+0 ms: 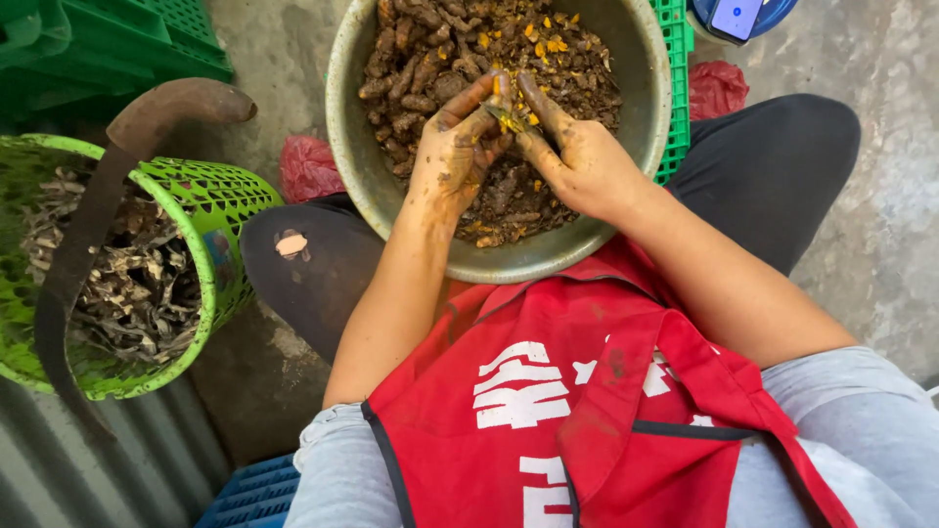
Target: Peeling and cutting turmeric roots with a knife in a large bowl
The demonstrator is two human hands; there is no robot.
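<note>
Seen from above, looking down past a red apron (548,411) at two bare, soil-stained hands meeting over a wide, round, dull-metal basin (342,127) propped between the knees — close enough to work in without reaching. Basin heaped with knobbly brown roots (411,68), flecked with bright orange-yellow scraps. Left hand (452,156) and right hand (577,161) pressed fingertip to fingertip, fingers drawn together and pinched on one small yellowish root piece (509,117), held just above the pile, likely so trimmings drop back in. Beside the left knee, a bright green plastic mesh basket (220,210) holding dry grey peelings, with a curved rusty metal blade (93,215) arching over it. Green plastic crates (108,44) behind; a phone (734,15) at the top edge.
</note>
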